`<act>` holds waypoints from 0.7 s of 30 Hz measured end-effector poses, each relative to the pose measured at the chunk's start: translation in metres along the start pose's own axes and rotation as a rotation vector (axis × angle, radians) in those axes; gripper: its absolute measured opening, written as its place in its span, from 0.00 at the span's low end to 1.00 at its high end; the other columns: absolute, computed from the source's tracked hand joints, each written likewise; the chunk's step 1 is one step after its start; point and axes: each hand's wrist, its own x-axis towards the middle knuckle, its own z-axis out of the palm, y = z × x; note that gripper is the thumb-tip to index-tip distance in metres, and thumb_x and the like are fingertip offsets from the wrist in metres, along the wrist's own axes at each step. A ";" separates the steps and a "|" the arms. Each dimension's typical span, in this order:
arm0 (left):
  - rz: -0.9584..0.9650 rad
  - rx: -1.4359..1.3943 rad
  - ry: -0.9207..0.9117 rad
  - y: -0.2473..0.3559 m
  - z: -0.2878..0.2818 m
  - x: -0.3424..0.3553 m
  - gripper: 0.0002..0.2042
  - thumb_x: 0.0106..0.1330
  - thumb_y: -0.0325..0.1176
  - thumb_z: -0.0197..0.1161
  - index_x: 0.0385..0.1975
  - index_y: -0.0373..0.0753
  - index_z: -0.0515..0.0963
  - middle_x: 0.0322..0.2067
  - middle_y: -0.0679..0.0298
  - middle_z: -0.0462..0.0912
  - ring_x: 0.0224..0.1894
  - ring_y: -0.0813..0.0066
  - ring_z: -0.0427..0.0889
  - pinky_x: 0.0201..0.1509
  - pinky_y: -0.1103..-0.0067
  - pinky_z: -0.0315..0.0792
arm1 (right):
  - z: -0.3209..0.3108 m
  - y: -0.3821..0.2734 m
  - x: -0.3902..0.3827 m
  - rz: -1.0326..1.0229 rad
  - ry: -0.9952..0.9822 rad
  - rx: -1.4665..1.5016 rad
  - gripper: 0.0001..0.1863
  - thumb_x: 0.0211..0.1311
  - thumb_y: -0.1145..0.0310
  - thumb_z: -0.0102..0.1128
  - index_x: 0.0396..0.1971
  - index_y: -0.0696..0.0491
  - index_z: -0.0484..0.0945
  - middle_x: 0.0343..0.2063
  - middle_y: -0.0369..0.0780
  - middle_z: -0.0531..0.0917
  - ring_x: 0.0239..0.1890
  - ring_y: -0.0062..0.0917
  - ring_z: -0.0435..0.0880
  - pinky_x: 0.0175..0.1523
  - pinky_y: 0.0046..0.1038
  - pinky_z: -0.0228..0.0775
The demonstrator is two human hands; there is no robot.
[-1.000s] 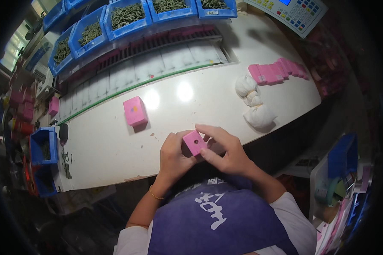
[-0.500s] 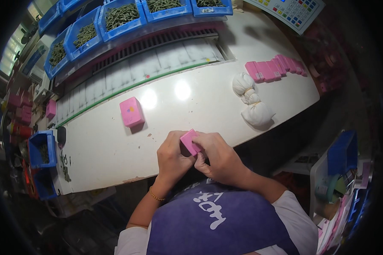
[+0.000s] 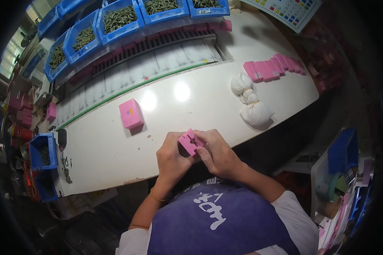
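Near the table's front edge, a small pink mould block is held between my two hands. Its upper face shows a cut-out with a small dark piece in it, too small to name. My left hand grips the block from the left, its fingers closed around that side and partly hidden. On the other side my right hand has its fingers closed against the block, thumb by the lower edge. A larger pink block with small coloured marks stands on the table, beyond my left hand.
Blue bins full of green-grey pieces line the back, above a slatted strip. A tied white cloth bundle lies to the right, before a row of pink blocks. A keypad panel stands at the far right.
My right fingers have shifted off the block's upper face, and the cut-out with the dark piece now shows. More pink blocks show under the bins' right end.
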 end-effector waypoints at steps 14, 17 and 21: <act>-0.043 0.004 0.008 -0.005 0.003 -0.003 0.26 0.43 0.34 0.81 0.42 0.37 0.76 0.36 0.58 0.81 0.35 0.60 0.84 0.39 0.70 0.78 | 0.001 -0.012 0.002 0.059 0.139 -0.058 0.23 0.69 0.67 0.57 0.60 0.60 0.69 0.44 0.48 0.79 0.41 0.40 0.78 0.49 0.36 0.73; -0.020 -0.048 0.032 -0.001 0.003 -0.001 0.26 0.44 0.33 0.81 0.43 0.37 0.76 0.38 0.57 0.82 0.37 0.60 0.85 0.41 0.71 0.79 | 0.003 -0.006 -0.001 0.083 0.142 -0.035 0.22 0.66 0.70 0.59 0.59 0.58 0.70 0.46 0.47 0.79 0.41 0.40 0.79 0.48 0.35 0.74; -0.005 -0.074 0.014 -0.002 0.004 -0.001 0.21 0.51 0.29 0.76 0.44 0.34 0.76 0.34 0.59 0.82 0.35 0.72 0.83 0.42 0.77 0.77 | 0.010 0.003 -0.005 -0.045 0.157 -0.121 0.22 0.63 0.74 0.61 0.57 0.58 0.72 0.47 0.47 0.79 0.41 0.39 0.79 0.47 0.35 0.75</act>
